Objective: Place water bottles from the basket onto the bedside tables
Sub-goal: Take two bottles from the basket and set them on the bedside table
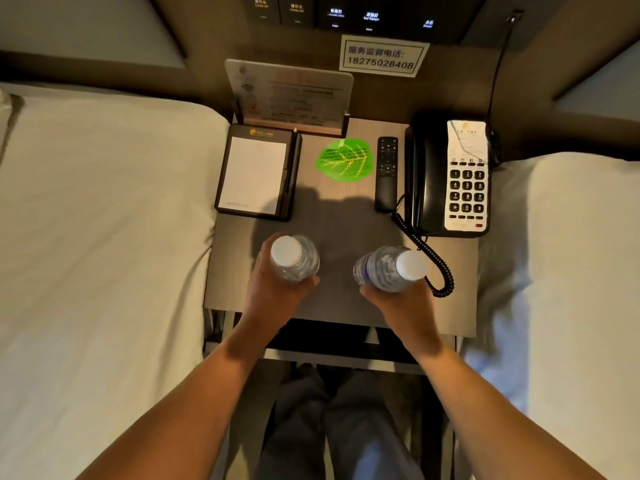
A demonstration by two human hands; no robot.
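Each hand holds a clear plastic water bottle with a white cap over the lower middle of the dark wooden bedside surface point(242, 299): the left hand point(277, 296) wraps fingers round an upright bottle point(294, 258), the right hand point(401, 303) round a bottle tilted rightward point(388, 268). Whether either base touches is unclear. Set both upright in the bare centre, clear of the black phone's coiled cord point(433, 258) at right and the black remote point(387, 174) above.

Notepad holder point(254, 173) sitting at the back-left, a pen point(292, 168) lying along its right edge; info card stand point(291, 97) standing upright behind it; green leaf card point(344, 161) lying flat mid-back; black remote point(386, 174) lying just right of it; black telephone point(448, 178) sitting back-right, its coiled cord point(429, 258) trailing toward the front; phone-number sign point(381, 57) and lit switch panel point(349, 15) showing on the wall; white beds point(104, 237) flanking both sides.
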